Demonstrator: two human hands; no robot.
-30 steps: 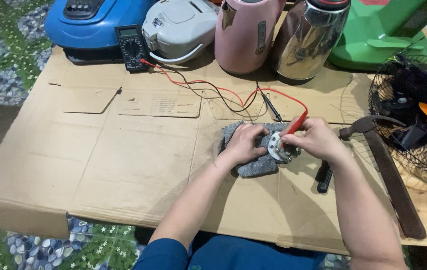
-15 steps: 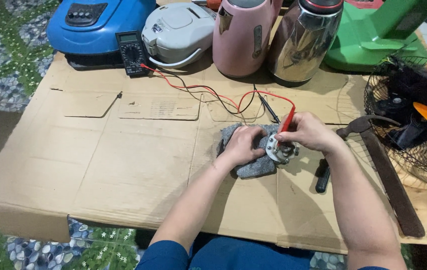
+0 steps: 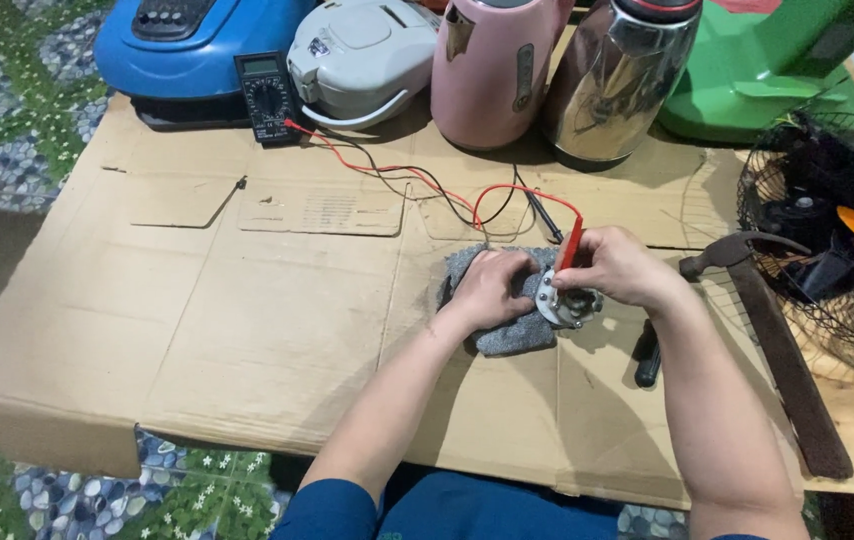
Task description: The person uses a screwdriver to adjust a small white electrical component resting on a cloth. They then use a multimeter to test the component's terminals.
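A small round metal part (image 3: pixel 569 305) lies on a grey cloth (image 3: pixel 512 332) on flattened brown cardboard (image 3: pixel 247 330). My left hand (image 3: pixel 492 290) presses on the cloth and steadies the part from the left. My right hand (image 3: pixel 619 266) grips a red test probe (image 3: pixel 571 243) and touches its tip to the part. The probe's red lead runs back to a black multimeter (image 3: pixel 267 95) at the far left. A black probe (image 3: pixel 545 218) lies loose on the cardboard just behind my hands.
Along the back stand a blue appliance (image 3: pixel 187 50), a white cooker (image 3: pixel 362 55), a pink kettle (image 3: pixel 497 70), a steel kettle (image 3: pixel 612 85) and a green object (image 3: pixel 777 70). A wire fan guard (image 3: pixel 827 250), a hammer (image 3: pixel 767 330) and a black-handled tool (image 3: pixel 647 360) lie right.
My hands and the metal part stay in place on the cloth. The red probe has tipped slightly more upright over the part.
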